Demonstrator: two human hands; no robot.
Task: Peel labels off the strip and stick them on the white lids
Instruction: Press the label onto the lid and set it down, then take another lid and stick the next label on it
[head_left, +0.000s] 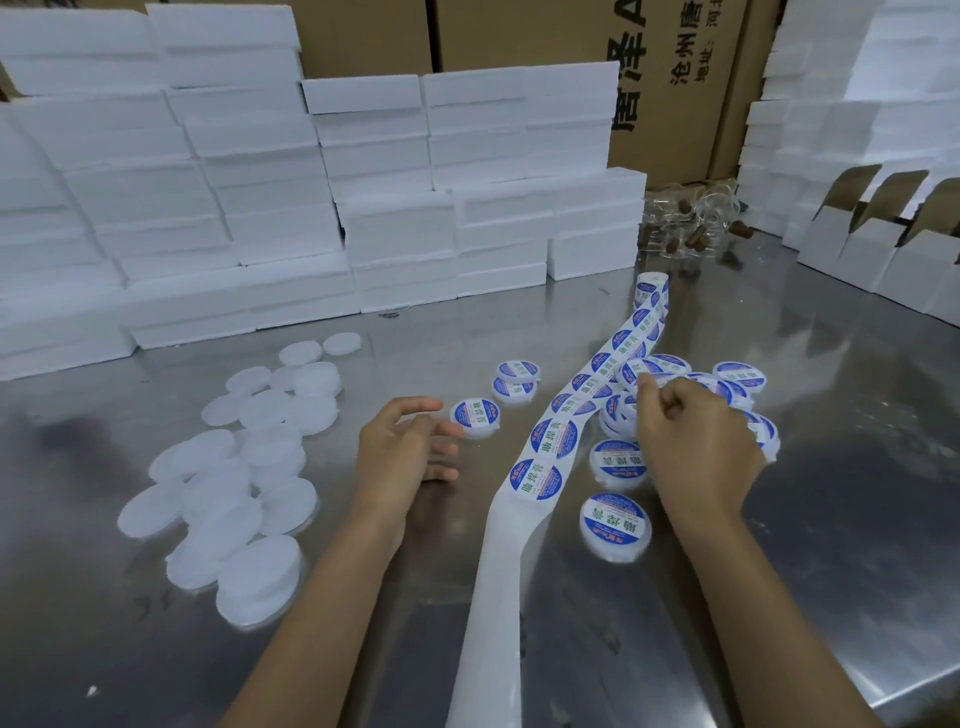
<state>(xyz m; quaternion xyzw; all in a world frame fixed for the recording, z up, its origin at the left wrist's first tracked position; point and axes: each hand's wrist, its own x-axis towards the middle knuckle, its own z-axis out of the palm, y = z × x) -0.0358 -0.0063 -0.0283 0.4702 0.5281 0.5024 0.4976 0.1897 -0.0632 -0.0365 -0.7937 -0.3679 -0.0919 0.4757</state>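
A steel table (779, 545) carries everything, with stacks of white boxes (260, 208) along its far and left side. On the left of the table lies a heap of plain white lids (244, 499), not yet labelled. The label strip (545, 457) runs from a small roll (652, 288) at the far right down to the near edge, where its backing is already bare. Labelled lids (615, 525) lie to the right of the strip and some just left of it. The left hand (405, 447) is relaxed and holds nothing; its fingers reach toward one labelled lid (475, 417). The right hand (696, 447) is curled over the strip, but I cannot tell if it pinches a label. The labels seem thin, soft and sticky, so it is best to lift one by its edge. The lids look light and may slide on the steel.
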